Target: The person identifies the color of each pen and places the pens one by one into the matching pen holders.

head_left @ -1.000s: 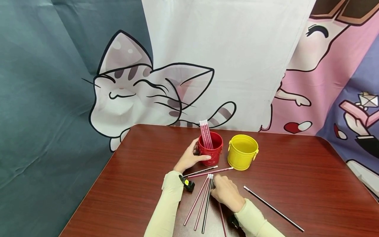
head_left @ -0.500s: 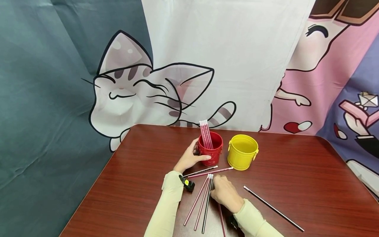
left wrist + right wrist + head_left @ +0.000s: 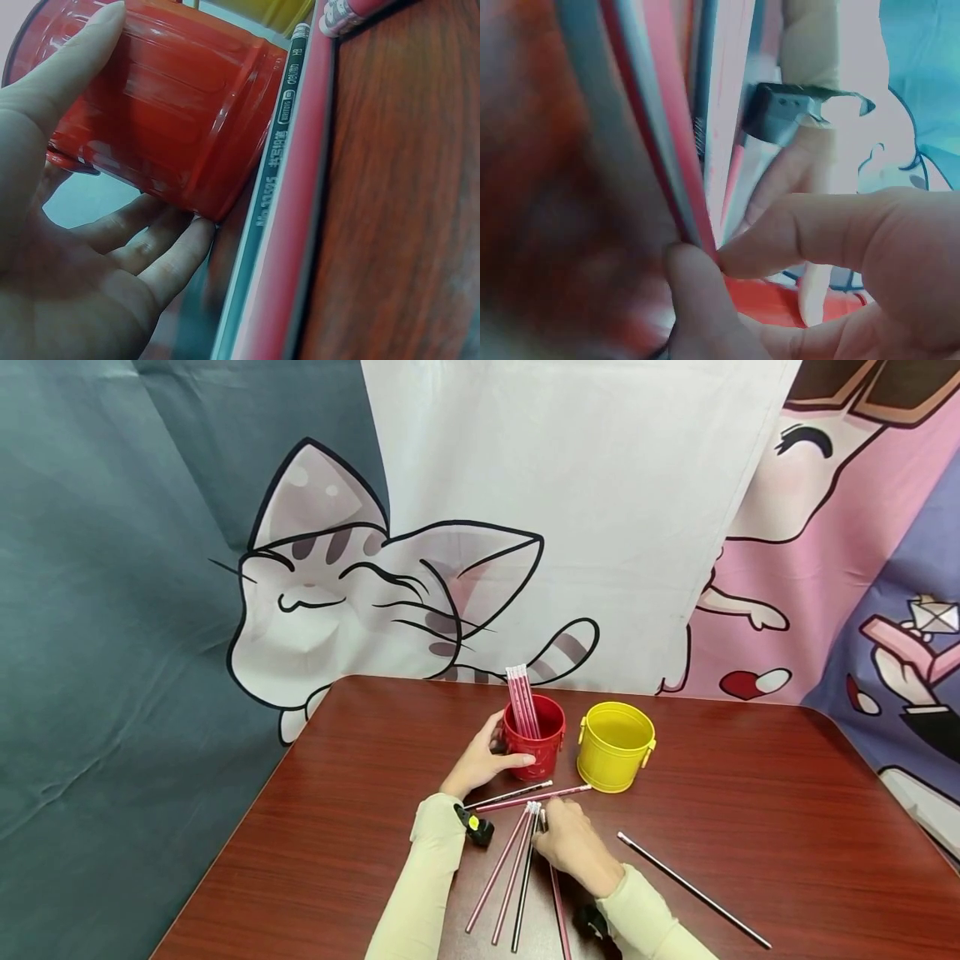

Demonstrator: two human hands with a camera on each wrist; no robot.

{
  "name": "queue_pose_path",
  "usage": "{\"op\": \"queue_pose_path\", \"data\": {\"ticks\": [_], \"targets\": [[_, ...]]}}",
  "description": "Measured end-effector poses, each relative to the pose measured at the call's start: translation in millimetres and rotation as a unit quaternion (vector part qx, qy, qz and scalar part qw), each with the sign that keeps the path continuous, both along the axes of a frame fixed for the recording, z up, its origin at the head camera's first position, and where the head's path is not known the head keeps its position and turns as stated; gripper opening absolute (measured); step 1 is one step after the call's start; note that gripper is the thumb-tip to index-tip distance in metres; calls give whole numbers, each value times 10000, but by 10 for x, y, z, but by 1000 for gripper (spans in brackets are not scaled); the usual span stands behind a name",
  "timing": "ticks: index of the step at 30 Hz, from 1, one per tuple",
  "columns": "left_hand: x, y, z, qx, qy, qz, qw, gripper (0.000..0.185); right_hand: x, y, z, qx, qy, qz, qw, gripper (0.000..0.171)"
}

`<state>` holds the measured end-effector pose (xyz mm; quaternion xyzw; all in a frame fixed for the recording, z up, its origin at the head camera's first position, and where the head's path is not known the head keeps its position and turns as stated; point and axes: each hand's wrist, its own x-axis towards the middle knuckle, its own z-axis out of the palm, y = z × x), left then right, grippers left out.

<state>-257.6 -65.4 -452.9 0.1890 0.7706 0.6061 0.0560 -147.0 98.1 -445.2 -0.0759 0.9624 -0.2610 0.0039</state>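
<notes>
My left hand (image 3: pixel 477 764) grips the small red bucket (image 3: pixel 538 760) from its left, thumb on the near wall and fingers round the side and base. Several pink pencils (image 3: pixel 522 702) stand in this bucket, white ends up. In the right wrist view, my right hand (image 3: pixel 810 255) pinches a pink pencil (image 3: pixel 676 112) between thumb and forefinger. The lower length of a pink pencil (image 3: pixel 559 910) shows below that hand in the head view. Close to its left, pink pencils (image 3: pixel 498 872) and a black pencil (image 3: pixel 522 885) lie fanned on the table.
A yellow bucket (image 3: pixel 616 752) stands right of the red one. In front of the red bucket, a dark pencil (image 3: pixel 281 142) and a pink pencil (image 3: pixel 289 225) lie side by side. Another black pencil (image 3: pixel 693 889) lies alone on the brown table (image 3: pixel 787 802), at right.
My right hand has shifted slightly, and a pencil's end now shows beside its fingertips. My left hand and both buckets stay where they were.
</notes>
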Motion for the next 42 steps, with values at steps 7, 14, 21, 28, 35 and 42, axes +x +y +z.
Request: {"op": "queue_pose_path", "data": {"ticks": [7, 14, 21, 28, 35, 42], "targets": [[7, 3, 8, 37, -17, -14, 10000, 83, -41, 43, 87, -350, -1, -94, 9993, 21], [-4, 3, 9, 120, -44, -129, 9998, 82, -45, 75, 147, -564, 308, -35, 9979, 19], [-4, -3, 0, 19, 20, -150, 9999, 82, -39, 112, 228, -916, 468, -113, 9946, 19], [5, 5, 2, -35, 43, -82, 10000, 82, -24, 127, 292, -1445, 832, -142, 9859, 17], [-11, 1, -15, 41, 92, -102, 9999, 82, 4, 141, 369, -1840, 920, -168, 9785, 18], [-125, 0, -202, 106, 44, -61, 9999, 86, 14, 166, 413, -2037, 1456, -108, 9681, 22]]}}
